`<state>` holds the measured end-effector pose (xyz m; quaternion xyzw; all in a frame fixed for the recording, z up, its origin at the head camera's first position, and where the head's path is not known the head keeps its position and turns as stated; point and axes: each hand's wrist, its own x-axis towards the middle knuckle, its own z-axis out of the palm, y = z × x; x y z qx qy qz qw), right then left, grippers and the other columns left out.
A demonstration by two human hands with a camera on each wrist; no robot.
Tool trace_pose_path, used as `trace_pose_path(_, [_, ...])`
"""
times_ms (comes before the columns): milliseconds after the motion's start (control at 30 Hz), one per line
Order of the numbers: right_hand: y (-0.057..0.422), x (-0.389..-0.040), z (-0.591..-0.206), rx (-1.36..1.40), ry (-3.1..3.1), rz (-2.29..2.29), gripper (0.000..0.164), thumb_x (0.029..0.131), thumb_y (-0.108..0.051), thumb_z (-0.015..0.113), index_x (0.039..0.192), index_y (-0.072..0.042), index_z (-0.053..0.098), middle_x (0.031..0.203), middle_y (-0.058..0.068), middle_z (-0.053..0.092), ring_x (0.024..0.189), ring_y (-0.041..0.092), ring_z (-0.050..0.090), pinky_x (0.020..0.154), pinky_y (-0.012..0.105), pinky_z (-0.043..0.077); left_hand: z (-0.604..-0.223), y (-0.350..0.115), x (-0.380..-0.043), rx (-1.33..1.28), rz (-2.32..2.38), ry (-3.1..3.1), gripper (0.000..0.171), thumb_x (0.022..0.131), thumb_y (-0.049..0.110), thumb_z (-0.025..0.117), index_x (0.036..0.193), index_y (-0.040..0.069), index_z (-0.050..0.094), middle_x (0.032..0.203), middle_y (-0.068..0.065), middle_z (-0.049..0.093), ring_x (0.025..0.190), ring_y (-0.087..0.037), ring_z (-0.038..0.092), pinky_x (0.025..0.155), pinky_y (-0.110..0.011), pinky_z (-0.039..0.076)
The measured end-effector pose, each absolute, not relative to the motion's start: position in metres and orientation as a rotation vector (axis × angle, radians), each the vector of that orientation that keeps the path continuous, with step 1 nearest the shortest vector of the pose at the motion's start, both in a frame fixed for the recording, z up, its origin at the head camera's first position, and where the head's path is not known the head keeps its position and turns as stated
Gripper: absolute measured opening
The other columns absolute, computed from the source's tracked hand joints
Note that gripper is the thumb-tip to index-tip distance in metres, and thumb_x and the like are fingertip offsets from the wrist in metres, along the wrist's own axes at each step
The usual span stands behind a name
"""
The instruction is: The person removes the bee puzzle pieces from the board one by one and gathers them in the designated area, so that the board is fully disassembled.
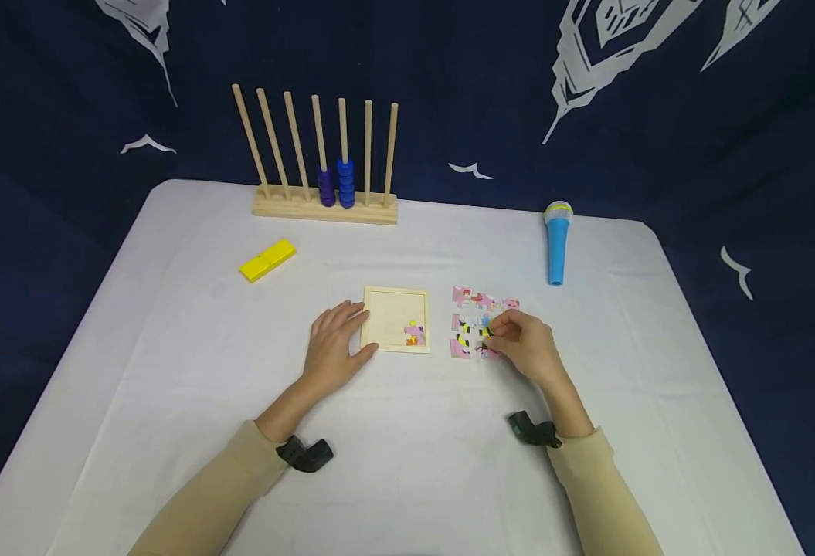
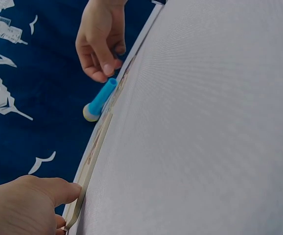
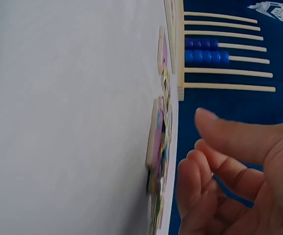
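Observation:
My left hand [image 1: 334, 347] rests at the left side of a square wooden puzzle tray [image 1: 386, 292], thumb at its near edge and fingers spread along its left edge. In the left wrist view the thumb [image 2: 65, 190] touches the tray's rim [image 2: 98, 147]. One pink and yellow puzzle piece [image 1: 415, 333] lies in the tray's near right corner. Right of the tray, several loose puzzle pieces [image 1: 460, 347] lie in rough rows. Over their right side hovers my right hand [image 1: 527, 346], fingers loosely bent. In the right wrist view a gap shows between thumb [image 3: 229, 137] and fingers, with nothing in it.
A wooden bead rack [image 1: 324, 212] with upright pegs and purple and blue beads stands at the table's back. A yellow block [image 1: 268, 260] lies at the left, in front of it. A blue toy microphone [image 1: 557, 247] lies at the back right on the white tablecloth [image 1: 407, 463].

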<state>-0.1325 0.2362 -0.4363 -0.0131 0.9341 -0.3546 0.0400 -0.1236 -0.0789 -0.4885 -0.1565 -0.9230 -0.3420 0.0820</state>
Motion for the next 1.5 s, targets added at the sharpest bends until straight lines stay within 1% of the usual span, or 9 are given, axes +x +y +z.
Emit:
trace_pose_path(233, [0.215,-0.140,-0.432,-0.173,2.784,-1.246,0.028,0.083,-0.006,0.075,0.109,0.000,0.066,0.100,0.016,0.067,0.082,0.022,0.059,0.064,0.021,0.047,-0.485,-0.078,-0.124,-0.476,-1.058,-2.762,0.054,0.084,0.018,0.076,0.130,-0.006,0.058,0.143,-0.018,0.051,0.141,-0.036,0.035,0.117,-0.055,0.017])
trace_pose_path(367, [0.197,-0.146,-0.429,-0.258,2.734,-1.285,0.033,0.083,-0.005,0.075,0.115,-0.001,0.064,0.106,0.016,0.065,0.086,0.022,0.060,0.069,0.024,0.047,-0.484,-0.077,-0.124,-0.476,-1.057,-2.754,0.054,0.083,0.017,0.076,0.129,-0.006,0.058,0.142,-0.018,0.051,0.141,-0.036,0.035,0.116,-0.056,0.017])
trace_pose_path(467, [0.182,-0.149,-0.427,-0.291,2.673,-1.307,0.037,0.083,-0.006,0.075,0.118,-0.003,0.064,0.108,0.015,0.064,0.085,0.023,0.058,0.063,0.025,0.048,-0.485,-0.077,-0.124,-0.477,-1.045,-2.747,0.054,0.083,0.018,0.076,0.128,-0.006,0.059,0.142,-0.018,0.052,0.140,-0.036,0.035,0.116,-0.056,0.018])
trace_pose_path(600, [0.164,-0.153,-0.427,-0.390,2.642,-1.300,0.039,0.081,-0.004,0.077,0.118,-0.002,0.064,0.109,0.015,0.064,0.087,0.025,0.059,0.062,0.025,0.050,-0.486,-0.077,-0.124,-0.476,-1.032,-2.742,0.054,0.083,0.019,0.076,0.128,-0.005,0.059,0.142,-0.017,0.052,0.140,-0.035,0.037,0.115,-0.056,0.020])
trace_pose_path(700, [0.154,-0.154,-0.429,-0.485,2.663,-1.260,0.040,0.079,-0.003,0.078,0.117,-0.002,0.065,0.109,0.015,0.064,0.090,0.025,0.060,0.071,0.026,0.049,-0.488,-0.077,-0.124,-0.480,-1.020,-2.738,0.054,0.083,0.020,0.076,0.128,-0.005,0.060,0.141,-0.017,0.053,0.139,-0.035,0.037,0.115,-0.057,0.021])
trace_pose_path(833, [0.144,-0.154,-0.432,-0.532,2.664,-1.236,0.040,0.078,-0.005,0.080,0.116,-0.003,0.066,0.107,0.013,0.064,0.089,0.025,0.061,0.074,0.029,0.050,-0.488,-0.077,-0.123,-0.484,-1.015,-2.733,0.053,0.083,0.020,0.076,0.127,-0.004,0.060,0.141,-0.016,0.053,0.139,-0.035,0.038,0.115,-0.057,0.022])
trace_pose_path(1000, [0.140,-0.153,-0.436,-0.529,2.657,-1.224,0.040,0.078,-0.006,0.080,0.116,-0.003,0.066,0.107,0.012,0.064,0.091,0.024,0.060,0.077,0.031,0.050,-0.488,-0.078,-0.123,-0.488,-1.006,-2.734,0.053,0.083,0.021,0.076,0.128,-0.004,0.060,0.141,-0.016,0.054,0.139,-0.035,0.038,0.115,-0.057,0.022])
trace_pose_path(1333, [0.139,-0.155,-0.440,-0.509,2.667,-1.183,0.039,0.078,-0.005,0.080,0.114,-0.005,0.067,0.105,0.011,0.064,0.089,0.021,0.060,0.078,0.030,0.049,-0.486,-0.078,-0.123,-0.478,-1.010,-2.740,0.053,0.083,0.020,0.076,0.127,-0.004,0.060,0.141,-0.016,0.054,0.139,-0.035,0.038,0.115,-0.057,0.022])
trace_pose_path(1500, [0.139,-0.155,-0.441,-0.509,2.660,-1.163,0.040,0.077,-0.003,0.081,0.114,-0.005,0.067,0.105,0.011,0.064,0.090,0.021,0.059,0.080,0.033,0.051,-0.487,-0.079,-0.123,-0.478,-1.014,-2.743,0.053,0.083,0.020,0.076,0.127,-0.004,0.060,0.141,-0.016,0.054,0.139,-0.035,0.039,0.115,-0.057,0.022])
